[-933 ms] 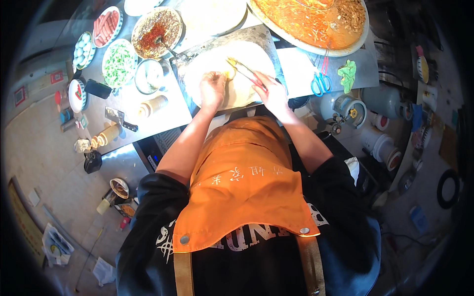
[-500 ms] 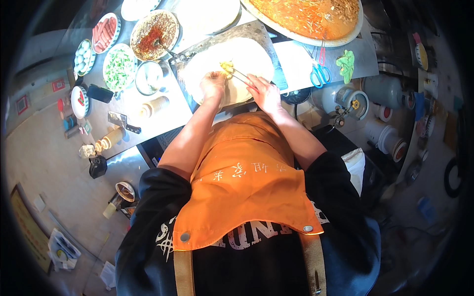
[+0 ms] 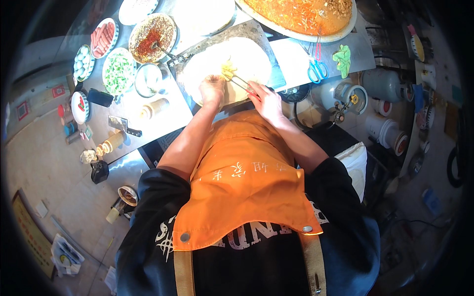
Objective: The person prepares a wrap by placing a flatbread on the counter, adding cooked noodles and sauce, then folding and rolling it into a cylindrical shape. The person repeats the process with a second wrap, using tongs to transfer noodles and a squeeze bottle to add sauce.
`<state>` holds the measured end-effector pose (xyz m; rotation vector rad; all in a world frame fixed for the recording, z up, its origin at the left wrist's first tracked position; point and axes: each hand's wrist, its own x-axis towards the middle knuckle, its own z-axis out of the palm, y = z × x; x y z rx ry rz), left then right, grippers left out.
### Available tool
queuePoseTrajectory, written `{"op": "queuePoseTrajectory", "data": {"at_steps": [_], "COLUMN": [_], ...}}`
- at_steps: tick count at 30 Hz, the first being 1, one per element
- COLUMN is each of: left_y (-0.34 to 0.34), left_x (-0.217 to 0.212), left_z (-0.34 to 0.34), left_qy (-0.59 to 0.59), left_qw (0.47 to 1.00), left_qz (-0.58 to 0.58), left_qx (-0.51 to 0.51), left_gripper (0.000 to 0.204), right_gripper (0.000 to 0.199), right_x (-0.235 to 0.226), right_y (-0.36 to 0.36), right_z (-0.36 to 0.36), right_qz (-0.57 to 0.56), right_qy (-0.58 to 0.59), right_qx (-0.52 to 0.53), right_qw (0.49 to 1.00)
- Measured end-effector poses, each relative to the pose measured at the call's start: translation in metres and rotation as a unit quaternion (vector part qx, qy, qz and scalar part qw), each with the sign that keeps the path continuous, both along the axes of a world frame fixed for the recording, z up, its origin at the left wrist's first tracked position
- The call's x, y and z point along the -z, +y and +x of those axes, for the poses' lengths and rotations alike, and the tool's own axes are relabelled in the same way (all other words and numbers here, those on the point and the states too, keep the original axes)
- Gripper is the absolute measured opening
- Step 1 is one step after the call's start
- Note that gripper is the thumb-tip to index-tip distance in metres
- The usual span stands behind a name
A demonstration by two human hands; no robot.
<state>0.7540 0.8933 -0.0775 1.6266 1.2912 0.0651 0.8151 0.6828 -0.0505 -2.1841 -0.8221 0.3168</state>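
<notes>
Head cam: right hand point(image 3: 266, 101) is clamped on tongs point(image 3: 240, 83) pinching yellow filling point(image 3: 227, 69) on the pale flatbread point(image 3: 247, 56), table middle. Left hand point(image 3: 212, 89) rests curled on the flatbread's near edge, can't tell if it grips anything

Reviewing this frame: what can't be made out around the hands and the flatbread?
- Head view, left hand: fingertips curl under; contact with the flatbread unclear.
- Yellow filling: too small to identify.
- Tongs in right hand: tips overexposed, grip on the filling uncertain.
- Large orange platter: cut off by the top edge.
</notes>
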Motion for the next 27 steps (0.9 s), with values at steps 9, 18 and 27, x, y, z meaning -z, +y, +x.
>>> {"op": "queuePoseTrajectory", "data": {"at_steps": [9,18,27], "left_y": [-0.001,-0.005,-0.012], "left_x": [0.015,0.004,-0.001], "left_z": [-0.006,-0.025,-0.052], "left_qy": [0.006,-0.031,-0.137], "left_qw": [0.996,0.998,0.984], "left_qz": [0.062,0.041,0.092], "left_qx": [0.062,-0.034,-0.07], "left_gripper": [0.015,0.02,0.017], "right_gripper": [0.039,0.05,0.048], "right_x": [0.01,-0.005,-0.01], "right_y": [-0.002,-0.006,0.0], "right_z": [-0.006,0.015,0.063], "right_qz": [-0.037,0.001,0.042], "right_qy": [0.019,0.028,0.035], "right_qx": [-0.017,-0.043,-0.114], "right_qw": [0.999,0.999,0.992]}}
